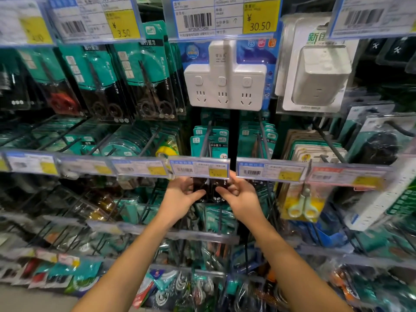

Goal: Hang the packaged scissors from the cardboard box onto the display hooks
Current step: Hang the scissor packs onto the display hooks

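You face a display rack of wire hooks [206, 140] in rows, each row fronted by a price-label strip [199, 168]. Teal scissor packs [155, 75] hang upper left, a white socket adapter [225, 84] upper centre, and yellow-handled scissors [302, 206] hang right, below the middle strip.
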Demonstrator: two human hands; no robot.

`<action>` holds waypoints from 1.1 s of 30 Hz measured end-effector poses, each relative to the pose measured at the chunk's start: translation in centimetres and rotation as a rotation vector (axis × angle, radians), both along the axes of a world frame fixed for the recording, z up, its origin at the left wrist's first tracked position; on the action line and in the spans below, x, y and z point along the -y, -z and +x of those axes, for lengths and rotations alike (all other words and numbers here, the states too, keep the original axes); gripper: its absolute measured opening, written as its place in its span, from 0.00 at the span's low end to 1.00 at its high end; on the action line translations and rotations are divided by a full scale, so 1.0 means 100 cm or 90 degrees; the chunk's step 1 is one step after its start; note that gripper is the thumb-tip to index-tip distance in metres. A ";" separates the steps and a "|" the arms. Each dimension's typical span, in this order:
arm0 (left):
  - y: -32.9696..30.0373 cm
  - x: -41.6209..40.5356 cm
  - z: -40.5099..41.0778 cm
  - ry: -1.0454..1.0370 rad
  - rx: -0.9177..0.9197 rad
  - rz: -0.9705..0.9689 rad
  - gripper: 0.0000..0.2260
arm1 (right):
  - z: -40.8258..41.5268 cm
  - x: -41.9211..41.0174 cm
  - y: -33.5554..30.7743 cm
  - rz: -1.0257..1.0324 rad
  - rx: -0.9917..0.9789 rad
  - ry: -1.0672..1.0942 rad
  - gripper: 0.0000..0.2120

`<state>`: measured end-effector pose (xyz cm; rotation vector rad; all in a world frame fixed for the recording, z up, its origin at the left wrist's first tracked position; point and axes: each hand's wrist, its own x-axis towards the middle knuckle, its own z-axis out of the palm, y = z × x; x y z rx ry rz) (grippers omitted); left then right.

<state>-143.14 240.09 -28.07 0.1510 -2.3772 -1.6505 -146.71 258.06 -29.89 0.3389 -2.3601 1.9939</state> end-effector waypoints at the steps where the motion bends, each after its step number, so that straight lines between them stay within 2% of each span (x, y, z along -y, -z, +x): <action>1: 0.000 -0.001 0.000 -0.009 0.004 -0.001 0.13 | 0.001 0.000 -0.003 0.007 0.000 0.007 0.17; 5: -0.010 -0.007 0.006 0.001 0.015 -0.009 0.16 | 0.008 0.000 -0.014 0.045 -0.026 -0.011 0.17; 9: -0.011 -0.007 0.014 0.032 0.002 -0.071 0.22 | 0.019 0.002 -0.029 0.092 -0.018 -0.027 0.25; 13: -0.014 -0.008 0.025 0.073 0.000 -0.265 0.27 | 0.032 0.005 -0.046 0.253 -0.011 -0.056 0.31; 17: -0.009 -0.008 0.042 0.067 0.048 -0.425 0.28 | 0.048 0.010 -0.047 0.397 0.079 -0.059 0.38; 19: -0.007 -0.008 0.060 0.068 0.063 -0.485 0.27 | 0.067 0.007 -0.046 0.492 0.062 -0.042 0.37; 22: -0.007 -0.009 0.094 0.096 0.057 -0.593 0.27 | 0.106 0.002 -0.040 0.585 -0.038 -0.008 0.35; 26: -0.005 -0.015 0.148 0.139 -0.003 -0.640 0.25 | 0.163 -0.002 -0.019 0.693 -0.101 0.023 0.32; 28: 0.008 -0.019 0.175 0.166 -0.032 -0.649 0.24 | 0.197 -0.009 -0.005 0.712 -0.096 0.039 0.32; 33: 0.048 -0.062 0.236 0.300 -0.023 -0.664 0.25 | 0.299 -0.045 0.030 0.726 0.009 0.067 0.33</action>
